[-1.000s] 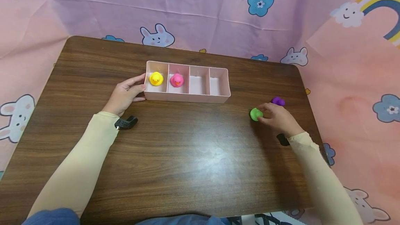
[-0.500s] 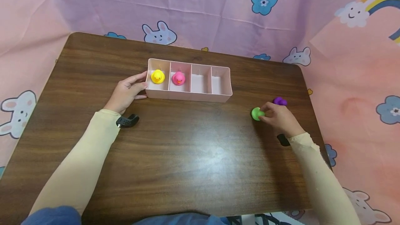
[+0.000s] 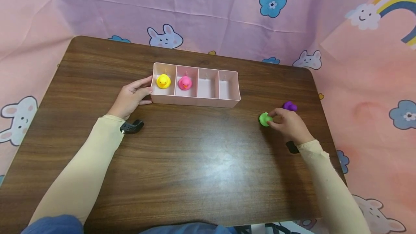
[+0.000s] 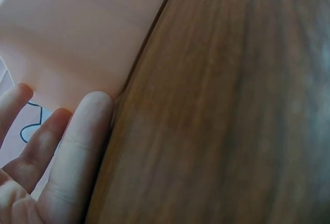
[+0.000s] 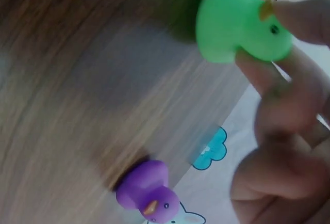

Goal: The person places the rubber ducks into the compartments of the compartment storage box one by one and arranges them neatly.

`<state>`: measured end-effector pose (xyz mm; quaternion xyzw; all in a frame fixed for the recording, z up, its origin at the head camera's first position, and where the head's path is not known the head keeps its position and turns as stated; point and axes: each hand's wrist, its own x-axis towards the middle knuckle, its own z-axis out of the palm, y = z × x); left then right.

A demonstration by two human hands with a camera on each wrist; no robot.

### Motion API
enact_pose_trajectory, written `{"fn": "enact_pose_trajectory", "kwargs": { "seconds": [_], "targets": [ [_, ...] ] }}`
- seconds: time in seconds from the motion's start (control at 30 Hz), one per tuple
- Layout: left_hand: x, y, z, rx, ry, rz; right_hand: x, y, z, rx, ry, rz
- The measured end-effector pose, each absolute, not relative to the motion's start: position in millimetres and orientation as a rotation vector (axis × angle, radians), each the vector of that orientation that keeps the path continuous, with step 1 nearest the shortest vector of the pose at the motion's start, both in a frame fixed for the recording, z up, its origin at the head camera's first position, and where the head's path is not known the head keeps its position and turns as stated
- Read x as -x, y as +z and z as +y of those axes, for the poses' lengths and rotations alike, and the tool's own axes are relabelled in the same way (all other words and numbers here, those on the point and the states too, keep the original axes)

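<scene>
At the right of the table, my right hand (image 3: 291,125) pinches a green rubber duck (image 3: 264,119) between thumb and fingers. The grip is on the duck's head, seen closely in the right wrist view, where the duck (image 5: 227,22) lies tipped on its side. Whether it touches the table is unclear. My left hand (image 3: 127,98) rests its fingertips against the left end of a pink box (image 3: 195,101) with a row of compartments. A yellow rubber duck (image 3: 163,81) sits in the leftmost compartment, and a pink rubber duck (image 3: 185,82) in the one beside it.
A purple rubber duck (image 3: 290,106) lies on the wooden table (image 3: 182,161) just behind my right hand, near the right edge. Printed cloth (image 3: 208,6) hangs along the back and sides of the table.
My right hand and the green rubber duck have shifted very slightly left, away from the purple duck. The left hand stays against the box.
</scene>
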<state>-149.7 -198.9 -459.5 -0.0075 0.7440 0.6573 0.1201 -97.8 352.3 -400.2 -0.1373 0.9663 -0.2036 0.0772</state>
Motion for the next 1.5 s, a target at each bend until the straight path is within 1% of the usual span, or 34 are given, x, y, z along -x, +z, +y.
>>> {"fn": "enact_pose_trajectory", "kwargs": {
  "seconds": [0.27, 0.57, 1.1, 1.5],
  "targets": [
    [149, -462, -197, -0.02, 1.957, 2.157, 99, -396, 343, 0.531, -0.751, 3.074],
    [150, -460, -197, 0.006, 1.969, 2.158, 117, -378, 306, 0.745, -0.93, 3.226],
    [149, -459, -196, 0.017, 1.953, 2.162, 138, -360, 253, 0.836, -1.289, 3.182],
    [150, -460, -198, 0.029, 1.92, 2.193, 157, -353, 213, 0.943, -1.397, 3.11]
  ]
}}
